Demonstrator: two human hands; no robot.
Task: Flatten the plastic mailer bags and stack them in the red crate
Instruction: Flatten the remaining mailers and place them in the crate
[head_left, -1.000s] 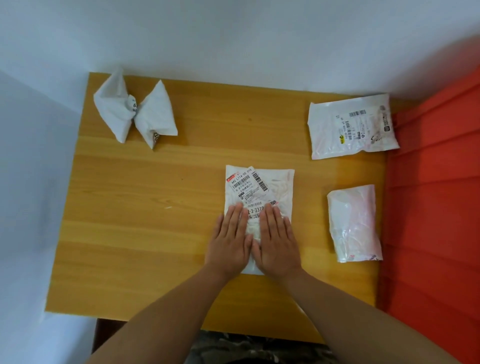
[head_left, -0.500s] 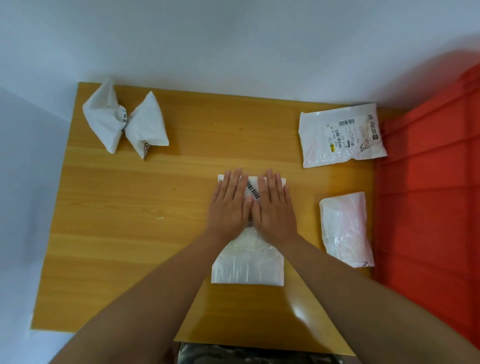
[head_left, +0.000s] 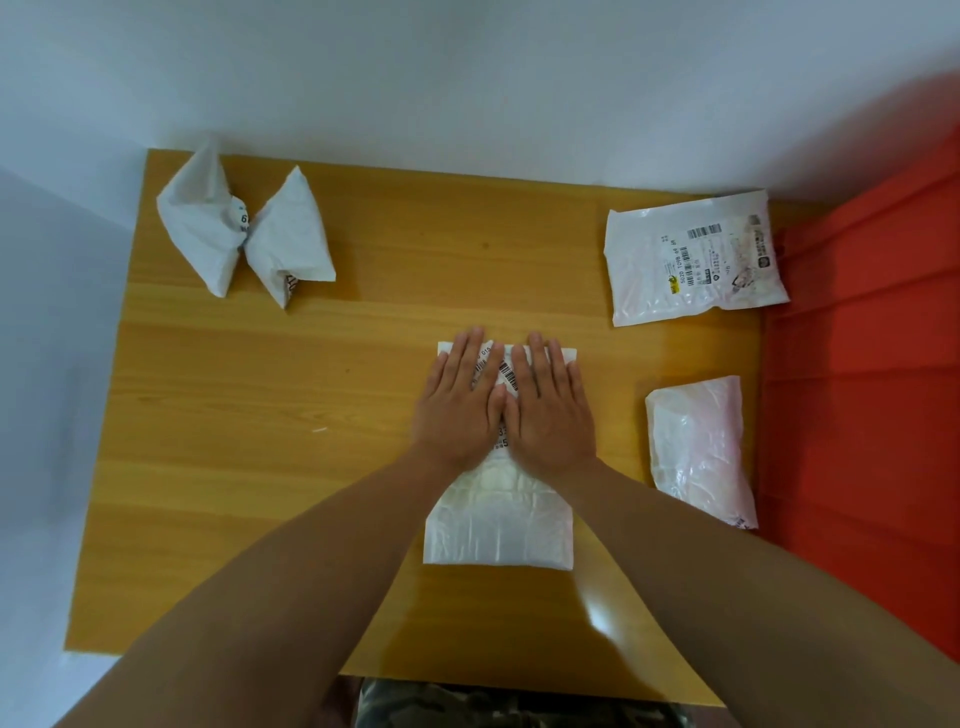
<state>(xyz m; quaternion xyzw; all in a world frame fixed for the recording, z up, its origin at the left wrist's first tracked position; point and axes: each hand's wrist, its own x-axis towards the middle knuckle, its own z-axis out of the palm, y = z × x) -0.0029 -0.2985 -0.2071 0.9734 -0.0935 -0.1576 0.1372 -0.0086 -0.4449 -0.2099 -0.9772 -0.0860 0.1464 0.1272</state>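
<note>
A white mailer bag (head_left: 497, 525) with barcode labels lies flat in the middle of the wooden table (head_left: 291, 395). My left hand (head_left: 460, 400) and my right hand (head_left: 551, 405) press side by side on its far half, fingers straight and flat. A twisted, bow-shaped white bag (head_left: 244, 234) sits at the far left corner. A labelled white bag (head_left: 691, 260) lies at the far right. A pinkish translucent bag (head_left: 701, 452) lies at the right edge. The red crate (head_left: 862, 395) stands right of the table.
A white wall runs behind the table and along its left side. The table's near edge is close to my body. Bare wood shows on the left half and between the bags.
Both hands have slid away from me along the middle bag, from its near half to its far end, uncovering the smoothed near half. The other bags stay where they were.
</note>
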